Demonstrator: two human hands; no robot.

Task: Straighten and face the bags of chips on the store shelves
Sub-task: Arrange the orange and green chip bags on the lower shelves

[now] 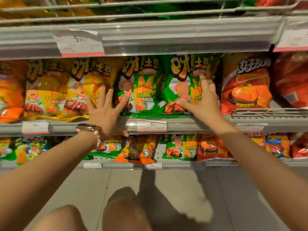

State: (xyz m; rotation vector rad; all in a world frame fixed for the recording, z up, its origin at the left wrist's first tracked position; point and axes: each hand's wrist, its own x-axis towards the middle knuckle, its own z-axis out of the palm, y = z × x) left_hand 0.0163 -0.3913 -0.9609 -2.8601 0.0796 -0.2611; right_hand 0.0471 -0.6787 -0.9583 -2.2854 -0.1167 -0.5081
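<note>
1. The left hand (106, 112) reaches up to the middle shelf (191, 125) with its fingers spread and straight. The fingertips lie on the lower right part of a yellow chip bag (90, 85), and the thumb stretches right onto the lower left edge of the left green chip bag (141, 85). It presses rather than grips.
2. A wristwatch (87, 127) sits on the left wrist, face up towards the camera.
3. The right hand (204, 99) is also flat and open, laid on the right green chip bag (181, 84). Its fingers point up along the bag's right side, blurred at the tips, and its thumb points left across the bag's lower front.
4. Both forearms rise from the bottom corners and converge on the shelf.
5. The two green bags stand upright side by side, touching, long axes vertical, printed fronts facing outward, bottoms on the shelf edge.
6. The yellow bag beside them also stands upright and faces out, leaning slightly.
7. A red chip bag (246, 84) stands just right of the right hand.
8. A price tag (151, 125) hangs on the shelf rail below the green bags.
9. On the lower shelf, an orange chip bag (138, 149) lies tilted.
</note>
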